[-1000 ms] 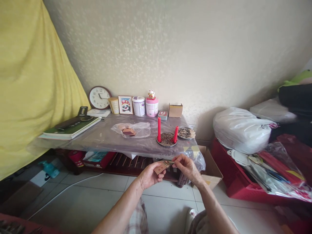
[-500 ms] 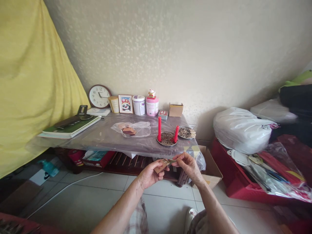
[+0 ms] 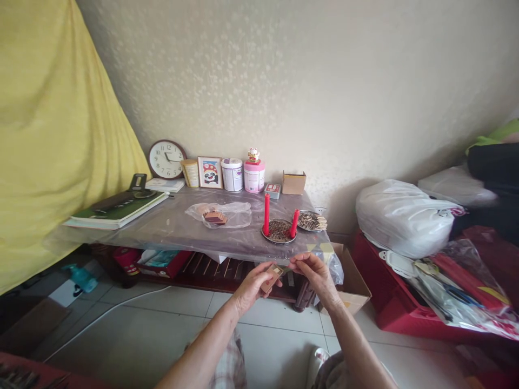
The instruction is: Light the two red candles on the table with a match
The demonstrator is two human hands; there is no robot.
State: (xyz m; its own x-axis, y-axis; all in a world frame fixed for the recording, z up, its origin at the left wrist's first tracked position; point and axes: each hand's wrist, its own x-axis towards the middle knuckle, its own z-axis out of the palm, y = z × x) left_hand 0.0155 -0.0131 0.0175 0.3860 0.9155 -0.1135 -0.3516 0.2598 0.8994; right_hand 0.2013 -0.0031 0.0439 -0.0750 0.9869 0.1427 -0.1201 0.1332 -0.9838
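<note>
My left hand point(image 3: 254, 286) is closed around a small brown matchbox point(image 3: 272, 277), held in front of the table edge. A pale patch shows near the box's upper end. Just to its right, my right hand point(image 3: 311, 268) has thumb and fingertips pinched together; whatever is between them is too small to make out. Beyond the hands, a tall red candle point(image 3: 266, 214) and a shorter red candle point(image 3: 294, 223) stand on a round dish point(image 3: 279, 239) with dark speckles. Beside it lies a second dish holding many matchsticks point(image 3: 314, 221).
On the plastic-covered table point(image 3: 174, 232) lie brown matchboxes point(image 3: 215, 218) on a clear bag point(image 3: 239, 214). Along the wall stand a clock point(image 3: 167, 159), a picture frame point(image 3: 210, 173), tins and an open cardboard box point(image 3: 294, 183). A red bin point(image 3: 389, 302) is at right.
My right hand's fingertips have drawn away from the matchbox, leaving a gap. My left hand has tilted the box more upright and shifted slightly.
</note>
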